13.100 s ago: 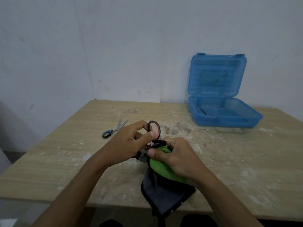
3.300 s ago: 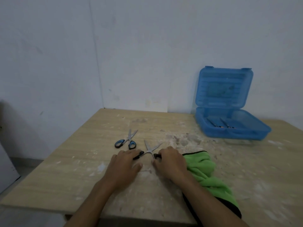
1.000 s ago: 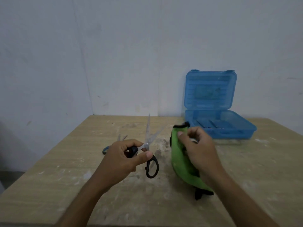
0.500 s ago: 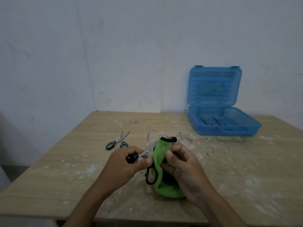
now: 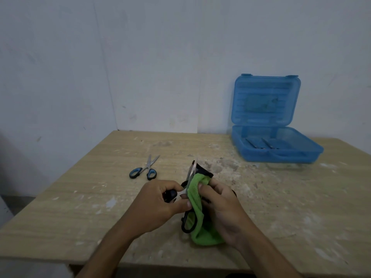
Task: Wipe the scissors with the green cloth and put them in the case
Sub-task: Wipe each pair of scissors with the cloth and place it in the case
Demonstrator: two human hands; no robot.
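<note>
My left hand (image 5: 158, 205) grips black-handled scissors (image 5: 186, 221) by the handle and pivot, blades pointing up and away. My right hand (image 5: 220, 205) holds the green cloth (image 5: 195, 199) folded against the right side of the blades; one blade (image 5: 192, 169) sticks up above the cloth. The lower handle loop hangs below my thumb. A second pair, the blue-handled scissors (image 5: 144, 169), lies on the table to the left, slightly spread. The blue case (image 5: 277, 155) stands open at the back right with several scissors inside.
The wooden table (image 5: 84, 207) is dusted with white marks. Its near edge runs just below my forearms. A white wall stands behind the case's raised lid (image 5: 265, 101).
My right hand has brought the green cloth from the right onto the scissor blades and wrapped it against them. My left hand has kept its hold on the scissors.
</note>
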